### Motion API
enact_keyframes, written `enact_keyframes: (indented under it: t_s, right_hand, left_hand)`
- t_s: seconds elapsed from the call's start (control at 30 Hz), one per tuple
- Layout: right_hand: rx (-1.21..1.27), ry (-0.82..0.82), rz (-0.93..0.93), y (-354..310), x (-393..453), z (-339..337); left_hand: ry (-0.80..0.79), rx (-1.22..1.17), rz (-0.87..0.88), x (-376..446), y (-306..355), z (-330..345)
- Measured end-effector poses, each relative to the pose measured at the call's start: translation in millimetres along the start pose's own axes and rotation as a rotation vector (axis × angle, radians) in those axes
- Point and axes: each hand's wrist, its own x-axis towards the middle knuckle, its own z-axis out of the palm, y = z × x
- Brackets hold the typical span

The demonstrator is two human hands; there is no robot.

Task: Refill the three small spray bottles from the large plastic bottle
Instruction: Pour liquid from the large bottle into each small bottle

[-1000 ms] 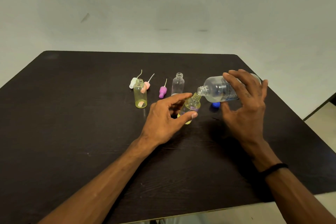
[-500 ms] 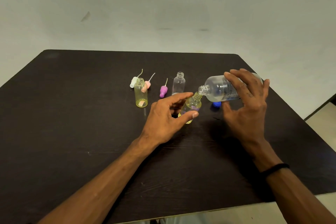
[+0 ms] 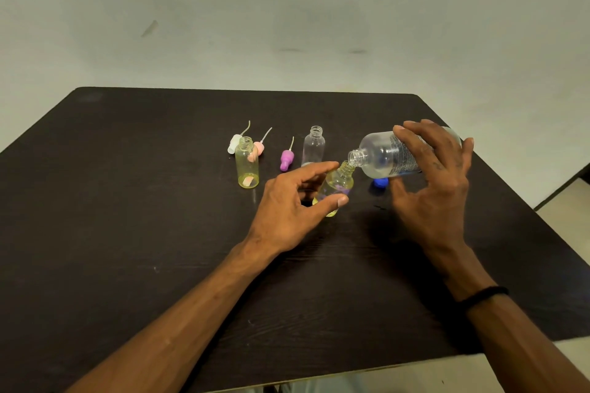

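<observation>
My right hand (image 3: 431,188) grips the large clear plastic bottle (image 3: 383,158), tipped on its side with its open mouth at the neck of a small yellowish bottle (image 3: 338,185). My left hand (image 3: 287,204) holds that small bottle tilted, between thumb and forefinger. A second yellowish small bottle (image 3: 246,166) stands open at the left. A clear small bottle (image 3: 314,147) stands open behind my left hand.
Three spray tops lie on the dark table (image 3: 127,201): a white one (image 3: 234,142), a pink one (image 3: 258,148) and a purple one (image 3: 286,159). A blue cap (image 3: 380,182) lies under the large bottle. The table's right edge is close to my right arm.
Both hands and the two bottles stay almost where they were; the large bottle stays tipped over the small one.
</observation>
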Motion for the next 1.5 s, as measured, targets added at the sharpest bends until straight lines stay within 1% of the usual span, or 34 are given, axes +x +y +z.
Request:
enact_keyframes:
  t_s: [1.5]
  right_hand:
    - [-0.006, -0.003, -0.019, 0.2, 0.0, 0.5]
  left_hand:
    - [-0.009, -0.001, -0.010, -0.2, -1.9, -0.8]
